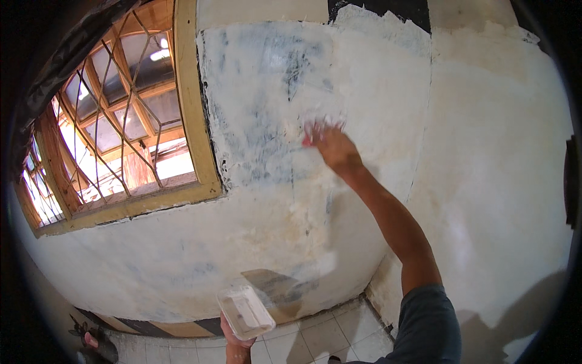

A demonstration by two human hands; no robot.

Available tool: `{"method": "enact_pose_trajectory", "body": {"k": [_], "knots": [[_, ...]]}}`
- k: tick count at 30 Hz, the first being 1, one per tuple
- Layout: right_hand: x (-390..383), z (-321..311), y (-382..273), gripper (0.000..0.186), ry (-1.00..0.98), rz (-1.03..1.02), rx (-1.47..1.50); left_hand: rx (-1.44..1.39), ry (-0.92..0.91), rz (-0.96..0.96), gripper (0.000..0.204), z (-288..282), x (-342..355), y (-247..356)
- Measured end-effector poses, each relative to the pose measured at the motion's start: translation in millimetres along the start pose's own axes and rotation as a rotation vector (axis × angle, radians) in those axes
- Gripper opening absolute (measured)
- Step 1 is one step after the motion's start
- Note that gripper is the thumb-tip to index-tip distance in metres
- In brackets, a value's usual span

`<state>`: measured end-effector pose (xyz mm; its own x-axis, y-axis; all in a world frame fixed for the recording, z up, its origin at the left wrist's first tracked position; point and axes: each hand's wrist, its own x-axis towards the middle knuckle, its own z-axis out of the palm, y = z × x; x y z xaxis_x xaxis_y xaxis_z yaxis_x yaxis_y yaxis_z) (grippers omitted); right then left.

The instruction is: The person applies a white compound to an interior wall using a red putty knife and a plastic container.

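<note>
My left hand [235,341] holds a shallow white rectangular tub [245,315] from below, low in front of the wall. Whitish paste coats the tub's inside, with a small darker patch at its bottom. My right arm reaches up to the patchy white wall [376,91]. At the wall's surface, my right hand [339,148] is closed around a reddish, partly see-through tool [314,130]; motion smears its shape, so its exact kind does not show. Around that hand the wall carries uneven white coating, with bluish-grey and dark marks showing through.
A yellow-framed window [209,170] with a metal grille [112,109] stands at the left. The adjoining wall [497,151] meets the coated one at a corner on the right. White floor tiles [321,337] lie below. A dark pot-like object [106,349] sits at lower left.
</note>
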<state>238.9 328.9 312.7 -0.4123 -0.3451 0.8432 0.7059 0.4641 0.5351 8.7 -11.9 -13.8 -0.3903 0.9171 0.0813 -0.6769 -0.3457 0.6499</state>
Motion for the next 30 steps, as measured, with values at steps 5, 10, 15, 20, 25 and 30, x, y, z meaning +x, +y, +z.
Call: {"method": "enact_pose_trajectory", "body": {"k": [5,10,15,20,25,30], "knots": [[-62.9,-21.7,-12.7,0.031,-0.316,0.232,0.336,-0.306,0.065,-0.109,0.064,-3.3,-0.2,-0.7],[-20.3,-3.5,47.4,0.034,-0.061,1.040,0.234,-0.022,0.053,0.003,0.064,-7.7,0.5,0.6],[72.4,32.3,22.3,0.052,0.135,1.145,0.447,-0.368,0.159,-0.119,0.064,-9.5,-2.0,7.4],[158.8,55.3,-47.1,0.051,0.069,0.964,0.437,-0.262,0.106,-0.069,0.060,-11.7,-11.3,13.2],[100.8,21.6,-119.1,0.037,-0.079,0.032,0.309,-0.389,0.117,-0.091,0.069,-21.3,-10.7,10.6],[70.8,-7.7,-44.1,0.030,-0.051,0.336,0.400,-0.421,0.075,-0.066,0.067,-25.0,-9.4,10.6]]}}
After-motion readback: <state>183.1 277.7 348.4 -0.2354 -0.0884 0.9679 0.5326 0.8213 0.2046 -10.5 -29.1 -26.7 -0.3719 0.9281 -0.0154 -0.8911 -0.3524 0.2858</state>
